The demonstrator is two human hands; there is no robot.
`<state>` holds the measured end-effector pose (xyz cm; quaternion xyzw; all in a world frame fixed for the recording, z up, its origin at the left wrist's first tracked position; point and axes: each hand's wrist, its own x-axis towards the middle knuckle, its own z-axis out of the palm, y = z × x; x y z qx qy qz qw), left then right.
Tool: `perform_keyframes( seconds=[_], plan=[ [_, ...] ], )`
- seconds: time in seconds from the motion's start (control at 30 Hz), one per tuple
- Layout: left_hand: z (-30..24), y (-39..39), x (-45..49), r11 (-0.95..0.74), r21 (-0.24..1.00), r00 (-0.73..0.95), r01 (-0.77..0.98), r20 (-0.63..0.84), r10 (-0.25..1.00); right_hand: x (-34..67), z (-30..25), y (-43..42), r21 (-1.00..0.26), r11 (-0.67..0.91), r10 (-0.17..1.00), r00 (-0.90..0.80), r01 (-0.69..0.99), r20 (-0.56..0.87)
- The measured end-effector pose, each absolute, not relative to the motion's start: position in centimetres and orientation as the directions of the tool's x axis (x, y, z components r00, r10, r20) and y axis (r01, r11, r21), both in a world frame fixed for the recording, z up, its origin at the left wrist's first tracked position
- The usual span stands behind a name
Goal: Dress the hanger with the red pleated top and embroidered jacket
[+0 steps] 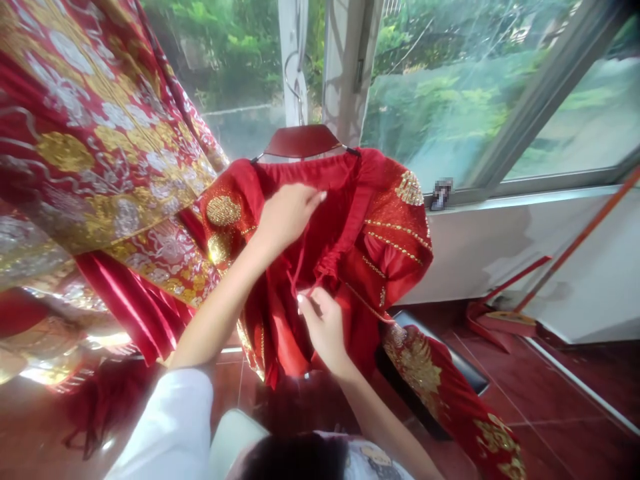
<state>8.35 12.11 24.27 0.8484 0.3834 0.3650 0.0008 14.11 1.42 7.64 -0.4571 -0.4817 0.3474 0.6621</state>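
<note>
A red jacket (390, 257) with gold embroidery and bead trim hangs on a dark red hanger (303, 140), its gathered neck opening facing me. My left hand (290, 217) is closed at the left side of the opening, fingers curled; what it grips is hidden behind it. Lower down, my right hand (324, 327) pinches a thin red cord (299, 267) at the front of the jacket. The cord runs up toward my left hand. Beside the right hand, the ruffled edge (327, 263) bunches up. One embroidered sleeve (450, 387) trails down to the right.
Another red garment (115, 133) with dense gold and silver embroidery hangs close on the left. Windows (450, 100) stand behind the hanger. A dustpan or broom (510, 323) leans at the right wall. A black-topped seat (465, 363) is under the sleeve, above the red tiled floor.
</note>
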Motion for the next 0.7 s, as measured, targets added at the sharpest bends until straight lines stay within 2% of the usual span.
perform_keyframes(
  seconds=[0.07, 0.1, 0.13, 0.17, 0.23, 0.3, 0.33, 0.37, 0.4, 0.47, 0.5, 0.57, 0.7],
  plan=[
    [24.0, 12.9, 9.4, -0.551, 0.071, 0.502, 0.831, 0.329, 0.8, 14.4, 7.8, 0.9, -0.939, 0.344, 0.897, 0.295, -0.001, 0.328],
    [23.7, 12.7, 9.4, -0.529, -0.02, 0.52, 0.848, 0.227, 0.824, 14.6, 7.9, 0.8, -0.939, 0.345, 0.898, 0.29, 0.001, 0.33],
    [23.2, 12.0, 9.0, -0.556, -0.07, 0.558, 0.828, 0.194, 0.807, 14.8, 8.0, 0.7, -0.939, 0.345, 0.899, 0.287, 0.0, 0.331],
    [22.7, 11.0, 8.3, -0.615, -0.075, 0.612, 0.785, 0.244, 0.752, 14.9, 8.0, 0.6, -0.939, 0.344, 0.901, 0.284, -0.004, 0.328],
    [21.1, 8.5, 6.1, -0.727, -0.001, 0.613, 0.687, 0.538, 0.579, 15.0, 8.2, 0.5, -0.942, 0.336, 0.904, 0.285, -0.017, 0.317],
    [18.9, 5.9, 3.6, -0.771, 0.138, 0.388, 0.622, 0.8, 0.457, 14.8, 8.4, 0.3, -0.947, 0.319, 0.91, 0.292, -0.037, 0.295],
    [17.4, 4.9, 2.5, -0.762, 0.223, 0.257, 0.608, 0.853, 0.454, 14.7, 8.5, 0.3, -0.95, 0.31, 0.913, 0.294, -0.047, 0.284],
    [15.9, 4.1, 1.7, -0.745, 0.32, 0.173, 0.586, 0.848, 0.5, 14.6, 8.7, 0.2, -0.952, 0.302, 0.916, 0.293, -0.054, 0.274],
    [14.2, 3.6, 1.1, -0.713, 0.438, 0.147, 0.548, 0.788, 0.597, 14.4, 8.8, 0.1, -0.954, 0.295, 0.92, 0.288, -0.058, 0.267],
    [11.2, 3.4, 0.7, -0.641, 0.624, 0.168, 0.447, 0.645, 0.745, 14.2, 9.0, 0.0, -0.955, 0.291, 0.924, 0.275, -0.058, 0.265],
    [10.0, 3.6, 0.9, -0.617, 0.677, 0.2, 0.4, 0.593, 0.78, 14.1, 9.1, 0.0, -0.953, 0.296, 0.925, 0.267, -0.058, 0.271],
    [8.4, 4.2, 1.8, -0.632, 0.7, 0.252, 0.333, 0.58, 0.775, 14.1, 9.2, -0.1, -0.949, 0.31, 0.923, 0.258, -0.054, 0.287],
    [8.0, 5.2, 3.7, -0.71, 0.657, 0.252, 0.254, 0.663, 0.705, 14.1, 9.1, -0.1, -0.941, 0.335, 0.912, 0.264, -0.039, 0.313]
  ],
)
